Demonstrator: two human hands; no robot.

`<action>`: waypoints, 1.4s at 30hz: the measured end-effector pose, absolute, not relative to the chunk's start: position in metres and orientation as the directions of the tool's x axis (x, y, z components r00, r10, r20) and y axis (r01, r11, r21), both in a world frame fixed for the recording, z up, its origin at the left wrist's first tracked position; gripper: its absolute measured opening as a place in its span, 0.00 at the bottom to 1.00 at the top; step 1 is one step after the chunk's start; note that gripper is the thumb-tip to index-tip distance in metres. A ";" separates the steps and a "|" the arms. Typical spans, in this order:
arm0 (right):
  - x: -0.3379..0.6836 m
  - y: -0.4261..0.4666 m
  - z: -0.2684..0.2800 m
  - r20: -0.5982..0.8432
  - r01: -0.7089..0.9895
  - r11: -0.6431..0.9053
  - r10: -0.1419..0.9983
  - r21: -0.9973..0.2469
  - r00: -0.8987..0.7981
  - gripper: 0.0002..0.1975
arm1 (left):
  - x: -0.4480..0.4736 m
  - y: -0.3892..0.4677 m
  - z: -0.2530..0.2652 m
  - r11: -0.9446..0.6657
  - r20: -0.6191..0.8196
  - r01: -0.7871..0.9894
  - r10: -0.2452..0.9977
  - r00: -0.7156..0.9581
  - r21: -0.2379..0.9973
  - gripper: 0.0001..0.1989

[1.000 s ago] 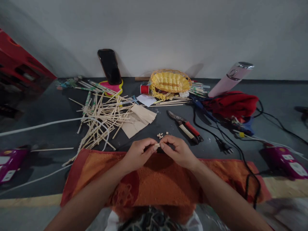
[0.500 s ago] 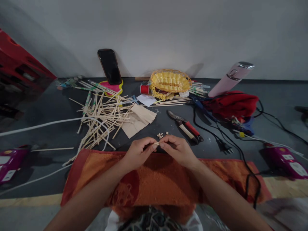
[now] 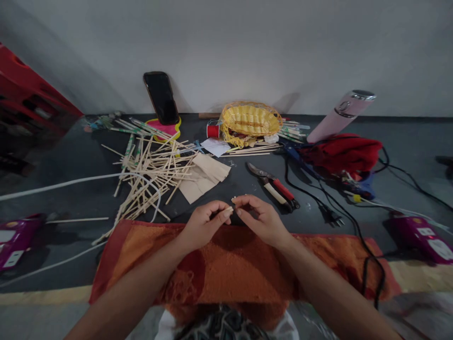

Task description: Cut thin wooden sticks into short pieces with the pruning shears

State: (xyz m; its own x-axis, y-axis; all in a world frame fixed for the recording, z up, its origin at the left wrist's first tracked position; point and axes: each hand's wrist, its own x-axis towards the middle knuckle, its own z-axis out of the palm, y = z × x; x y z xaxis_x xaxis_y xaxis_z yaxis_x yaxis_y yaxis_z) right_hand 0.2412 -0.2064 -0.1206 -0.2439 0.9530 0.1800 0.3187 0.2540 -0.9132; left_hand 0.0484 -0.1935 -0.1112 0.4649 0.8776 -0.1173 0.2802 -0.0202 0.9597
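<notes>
My left hand [image 3: 208,221] is closed, pinching a short pale wooden stick piece [image 3: 230,210] between thumb and fingertips. Just to its right, my right hand [image 3: 264,218] has its thumb and forefinger apart, with nothing visible between them. Its forefinger reaches over small cut wooden bits [image 3: 233,199] on the dark tabletop, hiding most of them. Both hands hover over the far edge of an orange towel [image 3: 244,264]. Beyond the right hand lie pruning shears [image 3: 271,182] with one red and one whitish handle.
Loose thin sticks [image 3: 155,165] are heaped at left, beside brown paper [image 3: 205,177]. A yellow basket [image 3: 251,119], red thread spool [image 3: 213,131] and leaning phone [image 3: 162,98] stand along the wall. To the right are a pink flask [image 3: 339,117], red cloth [image 3: 347,153] and black plug [image 3: 332,217].
My right thumb and forefinger have parted from the stick piece, and the forefinger has moved over the small bits. My left hand keeps its pinch, with more of the piece showing.
</notes>
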 end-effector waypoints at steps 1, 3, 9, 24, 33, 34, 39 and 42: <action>0.242 -0.206 -0.122 0.207 0.322 0.282 0.946 -0.904 -0.249 0.10 | 0.048 -0.193 -0.111 0.016 -0.147 0.271 0.870 0.471 0.962 0.14; 0.243 -0.206 -0.123 0.260 0.331 0.342 0.928 -0.879 -0.268 0.10 | 0.048 -0.192 -0.111 0.070 -0.189 0.251 0.851 0.490 0.965 0.15; 0.242 -0.206 -0.126 0.295 0.351 0.394 0.906 -0.850 -0.302 0.07 | 0.048 -0.191 -0.111 0.058 -0.188 0.259 0.839 0.511 0.964 0.15; 0.234 -0.207 -0.121 0.116 0.330 0.192 0.964 -0.924 -0.238 0.06 | 0.047 -0.194 -0.118 0.076 -0.170 0.211 0.863 0.475 0.975 0.10; 0.235 -0.207 -0.123 0.126 0.343 0.207 0.961 -0.916 -0.244 0.06 | 0.049 -0.193 -0.122 0.028 -0.119 0.212 0.896 0.427 0.977 0.10; 0.235 -0.207 -0.123 0.130 0.342 0.213 0.960 -0.915 -0.248 0.06 | 0.049 -0.192 -0.123 0.028 -0.119 0.213 0.896 0.428 0.977 0.10; 0.234 -0.207 -0.121 0.138 0.337 0.221 0.958 -0.915 -0.253 0.06 | 0.049 -0.193 -0.123 0.039 -0.130 0.216 0.894 0.429 0.976 0.11; 0.235 -0.207 -0.120 0.136 0.344 0.221 0.958 -0.913 -0.254 0.07 | 0.048 -0.193 -0.123 0.031 -0.127 0.223 0.893 0.431 0.974 0.11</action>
